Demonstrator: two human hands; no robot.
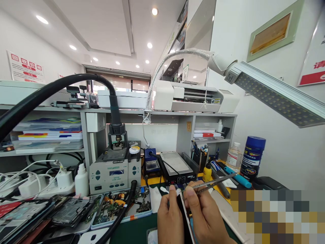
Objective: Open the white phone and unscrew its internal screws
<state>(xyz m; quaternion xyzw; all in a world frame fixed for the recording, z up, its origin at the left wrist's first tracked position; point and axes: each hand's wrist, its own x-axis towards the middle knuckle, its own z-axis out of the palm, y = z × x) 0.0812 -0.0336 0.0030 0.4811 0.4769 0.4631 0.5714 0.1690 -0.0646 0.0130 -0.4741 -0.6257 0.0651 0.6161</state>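
My left hand (169, 217) grips a thin dark phone (185, 220) held on edge low in the middle of the view, fingers wrapped round its left side. My right hand (203, 213) is closed on metal tweezers (215, 182), whose shafts run up to the right; their tip sits at the phone's top edge, by my left fingertips. Both hands hover over a dark green bench mat (137, 230).
A grey rework station (114, 171) with a black hose (119, 217) stands behind a tray of circuit boards (122, 206). Opened phones (38, 213) lie at left. A hot plate (176, 166), bottles (252, 156) and an LED lamp (276, 96) fill the right.
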